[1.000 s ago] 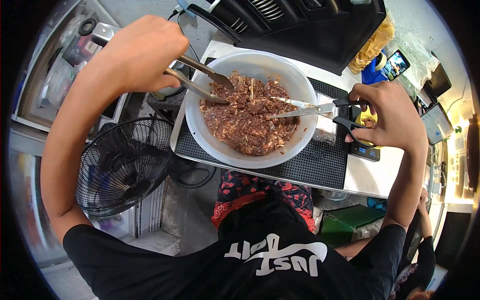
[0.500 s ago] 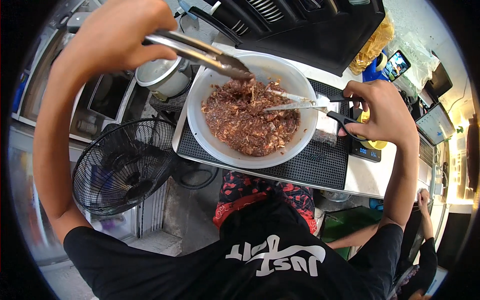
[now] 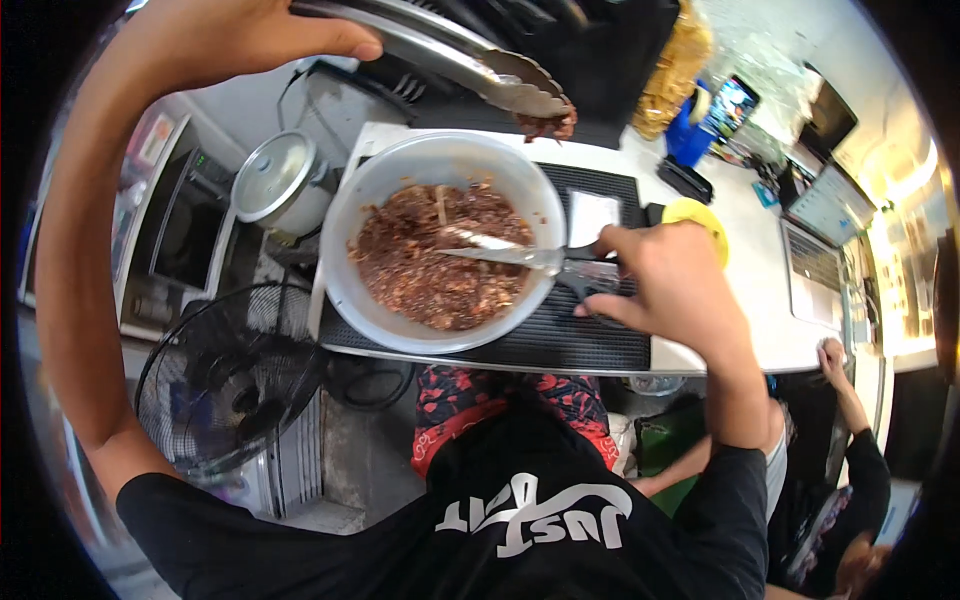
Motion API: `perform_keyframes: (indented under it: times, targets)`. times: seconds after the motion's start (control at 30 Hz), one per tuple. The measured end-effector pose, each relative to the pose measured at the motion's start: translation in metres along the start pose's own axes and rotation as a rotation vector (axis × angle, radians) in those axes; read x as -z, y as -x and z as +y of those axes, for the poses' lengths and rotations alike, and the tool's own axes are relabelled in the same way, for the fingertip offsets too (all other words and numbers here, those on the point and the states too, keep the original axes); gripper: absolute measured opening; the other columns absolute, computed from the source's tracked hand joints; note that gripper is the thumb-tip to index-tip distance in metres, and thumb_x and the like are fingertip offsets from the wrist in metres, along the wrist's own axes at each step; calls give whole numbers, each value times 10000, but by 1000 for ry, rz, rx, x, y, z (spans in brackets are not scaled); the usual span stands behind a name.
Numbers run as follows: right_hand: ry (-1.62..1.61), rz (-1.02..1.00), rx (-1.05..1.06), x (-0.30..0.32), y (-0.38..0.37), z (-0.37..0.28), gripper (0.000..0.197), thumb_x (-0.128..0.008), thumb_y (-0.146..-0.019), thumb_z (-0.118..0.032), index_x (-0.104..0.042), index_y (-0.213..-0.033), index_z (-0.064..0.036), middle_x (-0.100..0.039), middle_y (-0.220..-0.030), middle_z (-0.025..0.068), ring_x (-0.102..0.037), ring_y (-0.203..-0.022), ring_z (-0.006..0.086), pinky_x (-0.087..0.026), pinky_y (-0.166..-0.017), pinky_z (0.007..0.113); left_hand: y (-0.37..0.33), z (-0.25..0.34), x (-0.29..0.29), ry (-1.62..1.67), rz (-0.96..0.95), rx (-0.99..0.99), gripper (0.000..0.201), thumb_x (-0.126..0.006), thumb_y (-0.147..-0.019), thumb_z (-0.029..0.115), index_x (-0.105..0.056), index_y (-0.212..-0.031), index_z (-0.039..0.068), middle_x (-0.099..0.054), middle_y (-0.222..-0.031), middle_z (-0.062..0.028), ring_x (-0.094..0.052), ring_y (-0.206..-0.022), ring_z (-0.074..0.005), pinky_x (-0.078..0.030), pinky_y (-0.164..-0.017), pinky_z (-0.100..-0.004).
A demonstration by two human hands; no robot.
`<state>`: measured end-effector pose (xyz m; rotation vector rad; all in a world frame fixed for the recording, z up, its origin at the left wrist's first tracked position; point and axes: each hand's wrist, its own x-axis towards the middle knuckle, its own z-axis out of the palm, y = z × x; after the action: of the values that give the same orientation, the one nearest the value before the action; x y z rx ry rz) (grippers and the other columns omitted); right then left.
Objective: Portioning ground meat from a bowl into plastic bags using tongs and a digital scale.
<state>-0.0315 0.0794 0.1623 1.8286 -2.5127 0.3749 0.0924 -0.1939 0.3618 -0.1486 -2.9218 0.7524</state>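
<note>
Beside the plastic bowl (image 3: 440, 152), our right hand (image 3: 675, 285) grips black-handled scissors (image 3: 545, 260), blades over chopped meat (image 3: 440, 295).
Our left hand (image 3: 250, 35) clasps metal tongs (image 3: 440, 57), tips pinching a clump (image 3: 552, 124).

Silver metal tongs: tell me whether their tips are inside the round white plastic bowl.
No, the tongs, with brown minced meat at their tips, show outside the bowl's rim.

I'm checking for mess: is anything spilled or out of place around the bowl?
Nothing looks spilled. One oddity: a dark meat clump clings to the tongs, beyond the bowl's far rim in this view, while the rest lies inside.
</note>
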Motion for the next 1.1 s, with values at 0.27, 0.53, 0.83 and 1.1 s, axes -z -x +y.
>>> perform_keyframes:
  times: [0.27,0.53,0.83,1.1]
  targets:
    - [-231,89,-140,3,50,27,363,-916,-729,-255,-716,-958,-57,-710,-718,143,-723,-701,350,-544,-646,406,-127,78,16,249,-166,-222,281,-813,-919,292,-754,-805,42,-648,-688,-69,-574,-601,-155,-458,-518,-298]
    - [-190,26,-503,66,141,92,354,-949,-712,-183,-694,-885,-9,-668,-661,59,-592,-561,120,-453,-564,275,-190,134,-13,165,-92,-628,263,-807,-917,251,-750,-926,-6,-728,-875,-134,-695,-763,-215,-593,-648,-323]
    - [-56,21,-630,75,166,125,287,-892,-756,-182,-698,-881,-12,-666,-633,115,-627,-547,203,-460,-565,331,-212,154,-29,88,-84,-724,301,-824,-905,291,-763,-939,-2,-746,-880,-140,-722,-793,-224,-600,-669,-326]
    - [117,-17,-666,22,145,138,305,-887,-752,-281,-734,-911,-70,-718,-709,109,-713,-679,314,-543,-662,418,-210,168,-11,-110,-272,-517,311,-812,-916,308,-765,-900,1,-743,-848,-132,-707,-732,-209,-581,-629,-287]
